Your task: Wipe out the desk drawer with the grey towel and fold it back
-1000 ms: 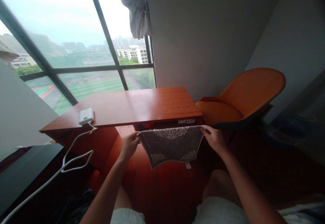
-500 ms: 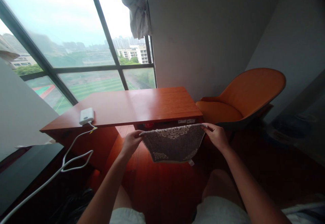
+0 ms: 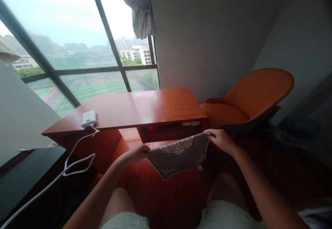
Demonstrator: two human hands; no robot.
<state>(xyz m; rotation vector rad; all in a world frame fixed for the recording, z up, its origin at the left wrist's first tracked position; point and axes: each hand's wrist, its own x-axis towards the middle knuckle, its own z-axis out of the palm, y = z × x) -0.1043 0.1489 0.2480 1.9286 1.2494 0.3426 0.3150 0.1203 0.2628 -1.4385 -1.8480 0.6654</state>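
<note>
A grey towel [image 3: 178,156] with a cream floral pattern hangs between my hands, in front of the desk and over the floor. My left hand [image 3: 138,153] pinches its upper left corner. At the upper right corner, my right hand [image 3: 219,139] is closed on the cloth, a little higher than the left. The top edge is stretched and slopes down toward the left. A small white label [image 3: 199,167] dangles from the lower right edge of the towel.
A reddish wooden desk [image 3: 145,106] stands ahead, below the window. On its left end sits a white power bank [image 3: 89,118] with a white cable [image 3: 66,170] running down to the lower left. An orange chair [image 3: 259,94] is to the right. Dark red wooden floor [image 3: 160,201] lies below.
Both hands have lowered the towel, the left one more, so its top edge now tilts down to the left. The shelf under the desk shows more. Both hands still hold the corners.
</note>
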